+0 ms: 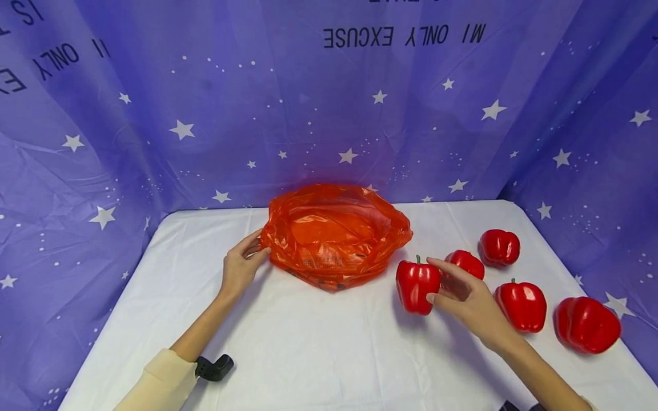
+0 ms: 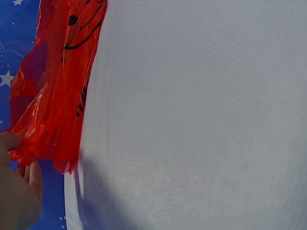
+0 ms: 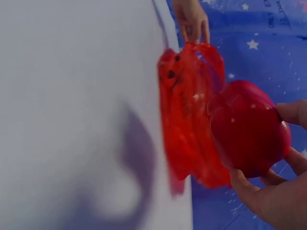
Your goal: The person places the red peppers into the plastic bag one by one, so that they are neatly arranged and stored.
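An orange-red plastic bag [image 1: 334, 240] stands at the far middle of the table, its mouth spread wide toward the head camera. My left hand [image 1: 241, 265] pinches the bag's left edge between thumb and fingers; the left wrist view shows the gathered plastic [image 2: 57, 96] and black printing on it. To the right of the bag, my right hand [image 1: 470, 302] grips a red bell pepper [image 1: 418, 285] with a green stem, its shadow falling on the cloth below. In the right wrist view, thumb and fingers wrap the pepper [image 3: 249, 129], which partly overlaps the bag [image 3: 192, 120].
More red bell peppers lie at the right: one [image 1: 498, 248] at the back, one [image 1: 465, 264] partly behind the right hand, one [image 1: 521, 305] beside the wrist, another [image 1: 587, 325] near the right edge. White cloth [image 1: 319, 342] covers the table; a purple starred curtain [image 1: 308, 114] surrounds it.
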Demonstrator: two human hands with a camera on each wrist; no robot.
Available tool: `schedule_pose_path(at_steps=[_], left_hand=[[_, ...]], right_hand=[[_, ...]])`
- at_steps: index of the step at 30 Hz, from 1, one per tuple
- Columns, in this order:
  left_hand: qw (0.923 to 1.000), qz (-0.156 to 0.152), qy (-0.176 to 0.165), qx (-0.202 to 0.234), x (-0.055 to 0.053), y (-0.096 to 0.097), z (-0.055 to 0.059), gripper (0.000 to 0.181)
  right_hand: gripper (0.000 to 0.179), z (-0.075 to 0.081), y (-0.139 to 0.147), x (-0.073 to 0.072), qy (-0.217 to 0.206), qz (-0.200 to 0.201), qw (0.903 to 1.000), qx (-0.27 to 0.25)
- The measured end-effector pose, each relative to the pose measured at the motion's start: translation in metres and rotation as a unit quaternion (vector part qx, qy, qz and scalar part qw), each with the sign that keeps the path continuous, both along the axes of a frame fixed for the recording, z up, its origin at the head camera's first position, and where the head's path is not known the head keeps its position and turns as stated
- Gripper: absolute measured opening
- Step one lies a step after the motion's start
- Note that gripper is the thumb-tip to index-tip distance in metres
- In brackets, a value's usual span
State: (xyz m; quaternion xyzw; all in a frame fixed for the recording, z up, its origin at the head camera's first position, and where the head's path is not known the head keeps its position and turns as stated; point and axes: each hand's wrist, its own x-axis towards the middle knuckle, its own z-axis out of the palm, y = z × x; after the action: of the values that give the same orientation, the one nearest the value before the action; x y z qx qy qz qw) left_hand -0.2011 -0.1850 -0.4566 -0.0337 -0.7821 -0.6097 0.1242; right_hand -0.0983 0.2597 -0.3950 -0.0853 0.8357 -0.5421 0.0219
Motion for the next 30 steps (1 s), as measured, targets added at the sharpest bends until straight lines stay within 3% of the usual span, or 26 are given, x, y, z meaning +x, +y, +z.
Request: schedule_pose_path(at_steps=[5,12,30], left_hand=[[1.0,0.0,0.002,-0.002,-0.002,0.0,-0.003,0.048],[1.0,0.003,-0.002,-0.005,-0.002,0.002,-0.004,0.048],[1.0,0.001,-0.004,-0.005,0.0,0.002,-0.002,0.048]], right_hand=[[0.066,0.02,-0.014,-0.018,0.023,0.034,0.9986,-0.034],[0.065,0.034,-0.035,-0.048,-0.01,0.064,0.9946,-0.081],[0.061,0.031,-0.091,-0.105,-0.011,0.12,0.9841,-0.131]])
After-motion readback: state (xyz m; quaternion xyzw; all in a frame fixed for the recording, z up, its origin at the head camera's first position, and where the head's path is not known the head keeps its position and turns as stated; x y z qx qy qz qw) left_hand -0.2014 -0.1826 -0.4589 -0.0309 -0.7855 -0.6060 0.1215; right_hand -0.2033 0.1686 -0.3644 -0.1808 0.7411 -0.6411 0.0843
